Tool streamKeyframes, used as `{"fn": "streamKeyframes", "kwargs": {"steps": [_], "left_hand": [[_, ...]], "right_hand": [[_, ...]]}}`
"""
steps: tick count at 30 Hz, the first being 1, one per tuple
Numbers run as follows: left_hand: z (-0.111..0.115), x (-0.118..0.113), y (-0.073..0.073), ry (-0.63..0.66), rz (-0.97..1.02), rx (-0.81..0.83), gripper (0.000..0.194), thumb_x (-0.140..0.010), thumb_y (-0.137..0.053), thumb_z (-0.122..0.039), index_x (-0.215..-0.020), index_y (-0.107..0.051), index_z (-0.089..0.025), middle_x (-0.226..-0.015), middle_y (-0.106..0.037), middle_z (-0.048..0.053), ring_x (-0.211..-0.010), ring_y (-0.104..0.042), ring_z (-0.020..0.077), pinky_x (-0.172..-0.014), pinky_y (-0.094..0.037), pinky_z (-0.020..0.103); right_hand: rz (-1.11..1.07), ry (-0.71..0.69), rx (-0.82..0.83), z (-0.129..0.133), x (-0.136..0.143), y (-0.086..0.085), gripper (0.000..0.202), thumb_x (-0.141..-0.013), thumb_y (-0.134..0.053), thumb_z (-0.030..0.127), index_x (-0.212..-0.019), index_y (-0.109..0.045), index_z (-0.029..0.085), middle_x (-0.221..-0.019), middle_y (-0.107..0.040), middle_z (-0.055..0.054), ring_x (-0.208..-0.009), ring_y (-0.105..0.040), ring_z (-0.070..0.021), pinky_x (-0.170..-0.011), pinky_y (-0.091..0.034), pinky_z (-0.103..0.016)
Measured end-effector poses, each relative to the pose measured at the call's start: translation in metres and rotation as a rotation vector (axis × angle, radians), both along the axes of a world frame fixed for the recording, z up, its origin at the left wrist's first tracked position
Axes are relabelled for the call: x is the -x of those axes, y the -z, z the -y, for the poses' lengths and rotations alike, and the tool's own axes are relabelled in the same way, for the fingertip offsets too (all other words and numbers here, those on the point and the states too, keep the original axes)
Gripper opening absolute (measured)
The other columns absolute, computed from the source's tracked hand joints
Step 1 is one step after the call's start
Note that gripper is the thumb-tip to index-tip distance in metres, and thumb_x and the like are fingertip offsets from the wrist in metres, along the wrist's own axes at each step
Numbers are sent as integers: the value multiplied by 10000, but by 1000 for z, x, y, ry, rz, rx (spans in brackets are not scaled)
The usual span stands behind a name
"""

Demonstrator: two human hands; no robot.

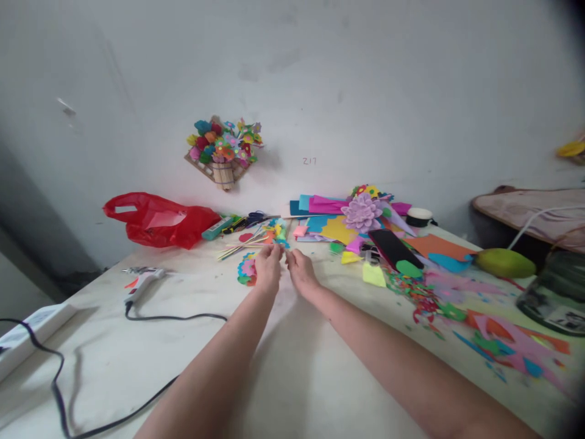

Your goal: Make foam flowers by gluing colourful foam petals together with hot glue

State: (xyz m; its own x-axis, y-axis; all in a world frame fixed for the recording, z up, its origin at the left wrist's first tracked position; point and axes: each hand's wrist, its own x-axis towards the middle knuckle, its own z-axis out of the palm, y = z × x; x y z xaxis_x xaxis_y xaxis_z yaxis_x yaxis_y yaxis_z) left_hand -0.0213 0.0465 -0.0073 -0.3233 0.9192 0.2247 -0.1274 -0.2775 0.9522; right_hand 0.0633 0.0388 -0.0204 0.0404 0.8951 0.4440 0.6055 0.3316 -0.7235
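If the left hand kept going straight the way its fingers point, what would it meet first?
Probably the small cluster of blue, orange and yellow cut-outs just beyond the fingertips of the left hand, though the depth between them is unclear.

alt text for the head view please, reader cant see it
The left hand and right hand nearly meet above a white table; anything between their fingertips is too small to tell. Cut flowers and sticks lie nearby, a glue gun and red bag left, a phone and coloured scraps right. A flower bunch hangs on the wall.
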Motion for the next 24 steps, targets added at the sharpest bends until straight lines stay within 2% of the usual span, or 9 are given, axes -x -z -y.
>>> {"fn": "streamKeyframes", "kwargs": {"steps": [3,5,8,11,15,18,21,24], "left_hand": [[8,-21,4,141,76,19,160,-679,-566,-302,-649,-574,-145,-589,-566,13,-621,-563,144,-675,-452,287],[13,-32,6,193,148,55,170,-678,-565,-292,-724,-591,-131,-629,-594,26,-651,-581,148,-697,-461,302],[16,-44,6,218,251,111,179,-712,-530,-267,-800,-583,-121,-727,-631,56,-717,-606,155,-753,-462,322],[14,-53,7,206,272,155,173,-765,-477,-245,-853,-564,-124,-828,-638,81,-746,-615,155,-785,-457,328],[4,-59,16,173,193,159,193,-801,-454,-257,-915,-556,-139,-976,-616,106,-837,-608,161,-837,-434,321],[-4,-60,25,146,62,155,218,-797,-473,-306,-921,-572,-156,-1015,-608,98,-887,-595,180,-846,-421,331],[-7,-59,32,158,16,130,235,-786,-488,-337,-904,-574,-153,-1024,-607,101,-847,-596,175,-802,-436,320],[-6,-59,35,196,21,121,282,-768,-513,-385,-911,-567,-147,-1005,-615,118,-764,-602,164,-733,-456,317]], "right_hand": [[-116,23,5,-7,-15,3,303,-861,-298,338,-737,-538,202,-646,-595,-6,-611,-534,-137,-556,-404,-222],[-150,54,-1,-10,-24,5,287,-850,-304,323,-747,-541,200,-679,-605,-12,-641,-543,-140,-576,-419,-228],[-146,92,7,-14,-36,6,308,-852,-285,326,-754,-547,198,-706,-618,-21,-665,-555,-145,-602,-431,-238],[-83,104,28,-16,-46,7,304,-855,-285,312,-792,-561,199,-734,-633,-19,-687,-570,-148,-624,-434,-245],[70,97,13,-18,-57,4,219,-822,-372,234,-883,-579,195,-828,-650,-19,-765,-583,-147,-696,-430,-248],[235,137,-33,-23,-69,-4,244,-806,-399,201,-959,-589,191,-961,-634,-36,-874,-565,-155,-766,-416,-254],[457,206,-29,-33,-89,-14,263,-793,-434,228,-968,-622,171,-1057,-599,-75,-979,-524,-199,-829,-386,-289],[667,260,57,-47,-113,-18,306,-809,-414,262,-963,-653,148,-1157,-548,-125,-1033,-491,-249,-872,-346,-347]]}}
